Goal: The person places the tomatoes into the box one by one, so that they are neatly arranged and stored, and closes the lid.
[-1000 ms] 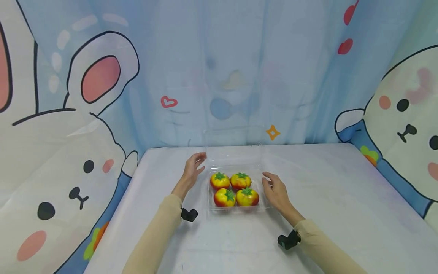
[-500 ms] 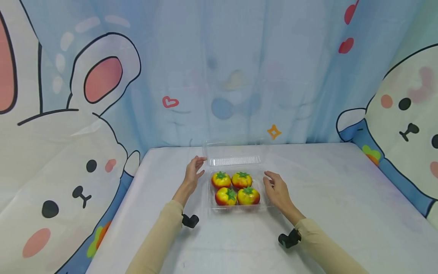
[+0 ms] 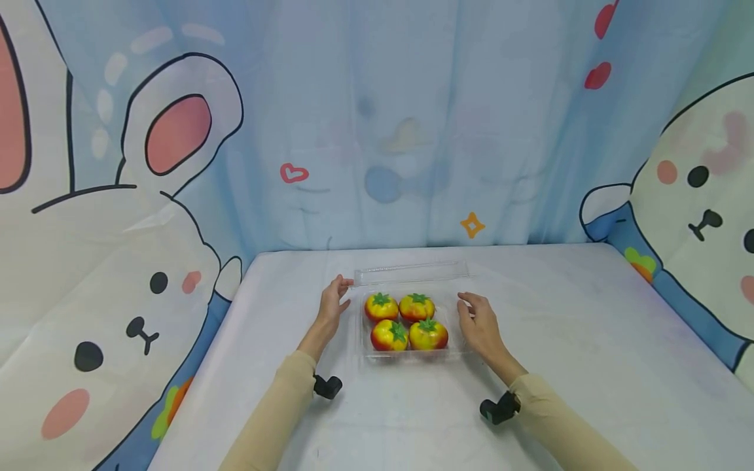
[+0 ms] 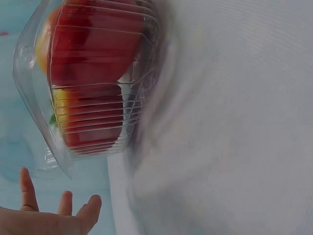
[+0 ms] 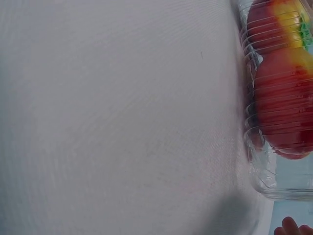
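Observation:
A clear plastic box (image 3: 377,355) stands on the table with several yellow-red fruits (image 3: 428,334) with green tops in it. Its hinged lid (image 3: 412,273) is tilted up at the back. My left hand (image 3: 331,304) is at the box's back left, fingers extended, a fingertip by the lid's left edge; whether it touches is unclear. In the left wrist view the left hand (image 4: 54,215) shows spread fingers below the box. My right hand (image 3: 480,324), fingers loosely bent, is beside the box's right side and holds nothing. Only fingertips (image 5: 291,227) show in the right wrist view.
A white cloth covers the table (image 3: 589,327). Behind it hangs a blue curtain (image 3: 506,131) with cartoon animals printed at the left and right. Dark wrist cameras are worn on both wrists, the left one (image 3: 327,386) in front of the box's left side.
The lid has swung from nearly upright down toward the box, its top edge now much lower. My left hand has come slightly down and nearer with it; the right hand has hardly moved.

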The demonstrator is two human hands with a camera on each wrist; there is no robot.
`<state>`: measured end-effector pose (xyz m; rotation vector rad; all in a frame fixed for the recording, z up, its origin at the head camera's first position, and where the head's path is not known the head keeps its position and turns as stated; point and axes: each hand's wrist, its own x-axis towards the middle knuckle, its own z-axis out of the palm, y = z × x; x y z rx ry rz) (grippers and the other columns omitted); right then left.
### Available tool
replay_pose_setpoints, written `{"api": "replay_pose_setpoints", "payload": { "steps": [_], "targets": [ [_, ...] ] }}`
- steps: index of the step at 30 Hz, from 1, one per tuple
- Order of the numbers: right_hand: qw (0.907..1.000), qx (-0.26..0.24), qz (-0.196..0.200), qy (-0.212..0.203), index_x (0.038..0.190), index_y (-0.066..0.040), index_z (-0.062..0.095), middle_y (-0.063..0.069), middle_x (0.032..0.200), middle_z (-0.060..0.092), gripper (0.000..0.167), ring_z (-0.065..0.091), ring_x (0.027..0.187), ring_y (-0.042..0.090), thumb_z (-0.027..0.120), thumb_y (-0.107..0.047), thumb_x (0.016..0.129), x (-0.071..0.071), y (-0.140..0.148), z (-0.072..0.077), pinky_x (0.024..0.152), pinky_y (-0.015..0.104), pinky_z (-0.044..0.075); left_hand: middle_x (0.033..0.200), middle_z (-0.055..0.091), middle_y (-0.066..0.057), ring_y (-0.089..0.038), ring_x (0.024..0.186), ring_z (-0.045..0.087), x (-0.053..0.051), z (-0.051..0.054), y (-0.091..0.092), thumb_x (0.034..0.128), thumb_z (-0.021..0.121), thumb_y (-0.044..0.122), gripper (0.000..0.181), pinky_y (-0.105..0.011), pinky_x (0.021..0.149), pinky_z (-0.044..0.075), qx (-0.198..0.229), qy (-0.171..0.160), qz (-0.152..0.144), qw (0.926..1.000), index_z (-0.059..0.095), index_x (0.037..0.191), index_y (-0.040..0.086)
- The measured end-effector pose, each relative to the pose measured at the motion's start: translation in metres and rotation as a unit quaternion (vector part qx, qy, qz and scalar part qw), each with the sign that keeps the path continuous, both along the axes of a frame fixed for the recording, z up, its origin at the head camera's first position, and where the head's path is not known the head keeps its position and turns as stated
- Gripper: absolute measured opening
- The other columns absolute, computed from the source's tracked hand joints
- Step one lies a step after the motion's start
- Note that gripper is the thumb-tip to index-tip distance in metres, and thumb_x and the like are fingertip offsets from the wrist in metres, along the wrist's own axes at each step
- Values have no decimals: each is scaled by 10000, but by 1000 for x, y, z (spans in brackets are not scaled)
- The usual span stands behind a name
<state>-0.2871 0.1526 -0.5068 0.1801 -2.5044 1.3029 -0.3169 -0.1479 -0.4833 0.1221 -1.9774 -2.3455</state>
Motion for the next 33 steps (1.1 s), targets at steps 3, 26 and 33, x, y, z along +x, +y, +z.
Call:
{"api": "replay_pose_setpoints", "payload": {
  "steps": [3, 26, 33],
  "targets": [
    [10000, -20, 32, -64, 1309, 107, 540, 326, 1320, 474, 399, 590, 1078, 485, 409, -159, 1042, 2, 2, 1, 934, 563, 498, 1362, 473, -267, -432, 1408, 311, 2, -1, -1, 1048, 327, 300, 454, -590, 1123, 301, -74, -16, -33, 10000, 603, 1013, -60],
    [9971, -283, 225, -675, 1363, 51, 514, 277, 1327, 549, 476, 610, 1094, 420, 380, -290, 1060, 19, 23, 11, 869, 440, 547, 1490, 376, -287, -447, 1431, 264, 12, -14, -2, 1053, 299, 307, 533, -600, 1101, 328, -384, -125, -196, 9990, 563, 1111, -152],
    [9974, -419, 366, -463, 1348, 53, 531, 284, 1239, 601, 436, 650, 1019, 402, 405, -245, 1056, 27, 29, 13, 718, 207, 530, 1532, 312, -287, -453, 1431, 256, 12, -17, -2, 1057, 294, 328, 557, -595, 1098, 336, -469, -76, -276, 9985, 562, 1142, -153]
  ]
}}
